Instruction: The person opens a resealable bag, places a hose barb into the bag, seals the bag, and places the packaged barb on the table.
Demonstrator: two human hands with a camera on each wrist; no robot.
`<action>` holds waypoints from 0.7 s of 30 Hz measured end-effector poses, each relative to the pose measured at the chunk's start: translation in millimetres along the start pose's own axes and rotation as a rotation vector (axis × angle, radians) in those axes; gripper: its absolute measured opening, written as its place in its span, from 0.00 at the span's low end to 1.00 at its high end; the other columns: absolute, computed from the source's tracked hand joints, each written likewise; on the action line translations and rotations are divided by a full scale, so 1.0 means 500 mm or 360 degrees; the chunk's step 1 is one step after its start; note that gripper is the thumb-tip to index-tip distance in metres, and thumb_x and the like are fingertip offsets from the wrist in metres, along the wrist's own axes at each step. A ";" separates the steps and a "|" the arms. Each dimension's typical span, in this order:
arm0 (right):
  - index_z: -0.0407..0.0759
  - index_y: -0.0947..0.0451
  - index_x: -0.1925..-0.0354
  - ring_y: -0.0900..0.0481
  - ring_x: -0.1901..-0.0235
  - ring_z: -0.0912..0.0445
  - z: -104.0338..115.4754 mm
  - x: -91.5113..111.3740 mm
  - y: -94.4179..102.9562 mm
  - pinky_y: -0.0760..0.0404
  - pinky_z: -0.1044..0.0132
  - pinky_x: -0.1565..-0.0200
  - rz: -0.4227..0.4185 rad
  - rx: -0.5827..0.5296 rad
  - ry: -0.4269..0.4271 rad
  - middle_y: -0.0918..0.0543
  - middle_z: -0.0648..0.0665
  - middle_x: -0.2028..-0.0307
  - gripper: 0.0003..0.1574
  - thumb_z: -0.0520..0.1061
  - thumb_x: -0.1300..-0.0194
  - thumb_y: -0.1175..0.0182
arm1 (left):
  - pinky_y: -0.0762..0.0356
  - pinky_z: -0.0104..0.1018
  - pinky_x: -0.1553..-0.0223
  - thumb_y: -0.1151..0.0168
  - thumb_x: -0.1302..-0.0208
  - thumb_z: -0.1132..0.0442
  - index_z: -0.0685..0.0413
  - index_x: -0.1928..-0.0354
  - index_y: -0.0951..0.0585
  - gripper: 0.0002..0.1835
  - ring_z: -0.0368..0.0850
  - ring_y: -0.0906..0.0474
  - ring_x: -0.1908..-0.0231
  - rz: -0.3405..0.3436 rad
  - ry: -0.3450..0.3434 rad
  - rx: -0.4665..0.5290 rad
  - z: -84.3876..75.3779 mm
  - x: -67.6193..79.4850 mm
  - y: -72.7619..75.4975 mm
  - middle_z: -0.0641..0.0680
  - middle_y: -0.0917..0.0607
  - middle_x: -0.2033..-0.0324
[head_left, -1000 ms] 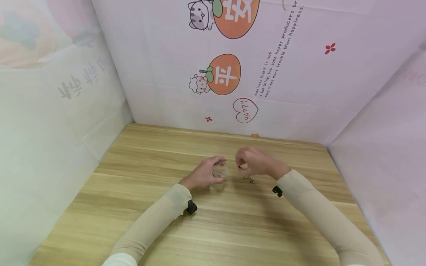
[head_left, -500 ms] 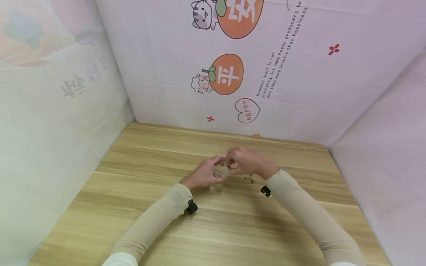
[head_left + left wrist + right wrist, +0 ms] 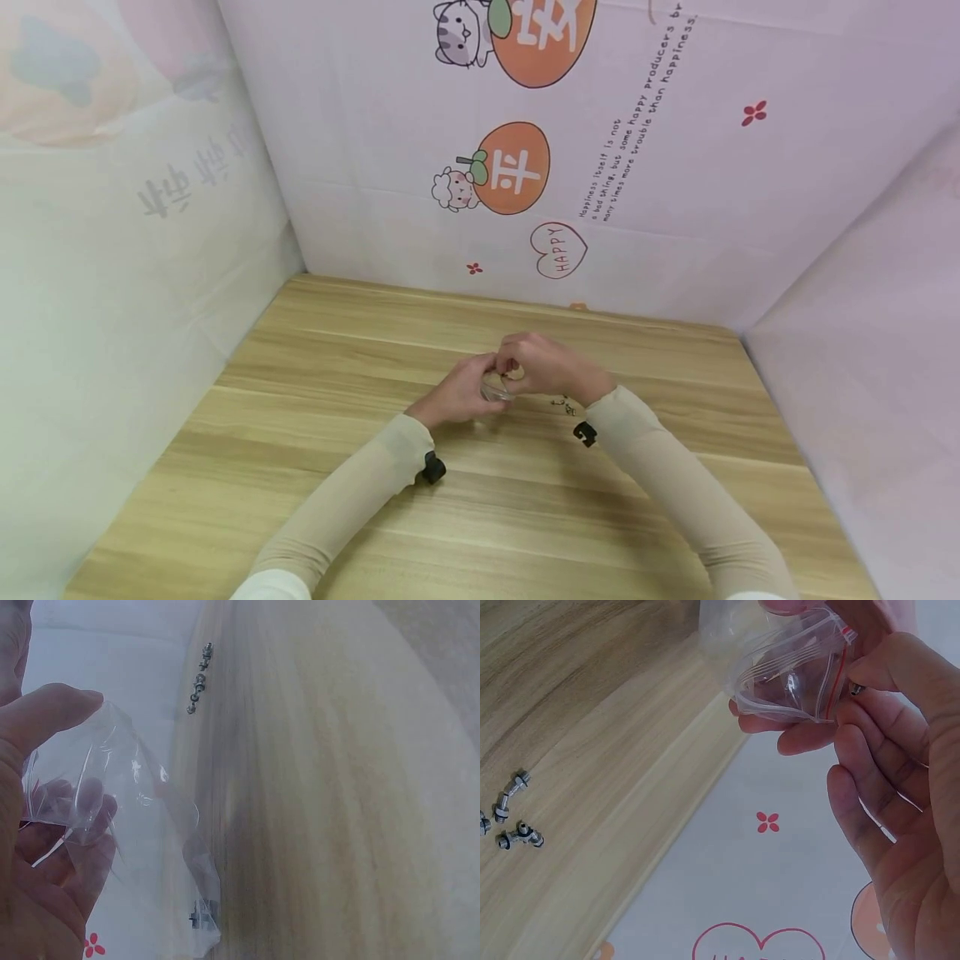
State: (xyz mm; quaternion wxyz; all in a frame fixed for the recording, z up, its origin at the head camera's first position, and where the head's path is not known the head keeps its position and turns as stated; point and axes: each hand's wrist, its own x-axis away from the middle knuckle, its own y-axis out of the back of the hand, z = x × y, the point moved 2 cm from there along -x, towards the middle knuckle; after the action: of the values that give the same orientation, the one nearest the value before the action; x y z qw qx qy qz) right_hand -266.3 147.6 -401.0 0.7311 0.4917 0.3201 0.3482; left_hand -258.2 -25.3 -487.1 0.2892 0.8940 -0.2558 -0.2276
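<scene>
My left hand (image 3: 456, 392) holds a clear zip bag (image 3: 791, 679) between thumb and fingers, its mouth spread toward the right hand. A red line runs along the bag's seal. Low in the bag, in the left wrist view, a small dark metal piece (image 3: 199, 915) shows through the plastic. Thumb and forefinger of my right hand (image 3: 551, 367) pinch a small metal fitting (image 3: 856, 688) at the bag's mouth. Its other fingers are loosely bent. Several more small silver fittings (image 3: 521, 836) with dark rings lie on the table, below the right wrist.
The wood-grain table (image 3: 480, 517) is bounded by a printed white sheet (image 3: 375, 167) at the back and by white sheets on both sides. Black wrist cameras sit on both sleeves, the right one (image 3: 585, 433) close to the loose fittings.
My right hand has moved left with the pinched fitting, from above the loose fittings to the bag's mouth. The left hand and bag have stayed nearly in place.
</scene>
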 end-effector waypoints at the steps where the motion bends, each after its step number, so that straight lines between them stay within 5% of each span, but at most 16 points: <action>1: 0.40 0.13 0.64 0.14 0.62 0.52 0.000 0.000 0.000 0.10 0.60 0.56 0.0000 0.0000 -0.0002 0.13 0.47 0.64 0.05 0.33 0.40 0.30 | 0.17 0.36 0.49 0.22 0.40 0.59 0.58 0.36 0.22 0.31 0.42 0.19 0.53 -0.0004 0.0000 -0.0007 0.000 0.000 0.000 0.51 0.14 0.49; 13: 0.39 0.12 0.59 0.12 0.56 0.51 -0.009 0.007 0.015 0.11 0.61 0.50 -0.0074 0.0001 0.0018 0.12 0.45 0.60 0.10 0.33 0.40 0.27 | 0.21 0.50 0.32 0.22 0.39 0.59 0.63 0.33 0.25 0.35 0.54 0.19 0.36 -0.0001 -0.0001 -0.0006 -0.005 -0.001 -0.001 0.59 0.16 0.37; 21: 0.35 0.13 0.53 0.12 0.53 0.45 -0.020 0.036 0.032 0.11 0.54 0.47 -0.0057 0.0033 -0.0018 0.12 0.42 0.55 0.15 0.36 0.39 0.26 | 0.19 0.50 0.35 0.22 0.39 0.57 0.62 0.30 0.26 0.38 0.53 0.18 0.39 0.0007 0.0021 -0.0014 -0.005 0.000 -0.002 0.58 0.15 0.40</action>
State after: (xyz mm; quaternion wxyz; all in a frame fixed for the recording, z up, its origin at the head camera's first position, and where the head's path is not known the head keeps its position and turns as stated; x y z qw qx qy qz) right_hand -267.6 172.0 -391.5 0.7338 0.4955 0.3282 0.3290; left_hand -256.5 -23.6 -486.2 0.2952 0.8936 -0.2548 -0.2223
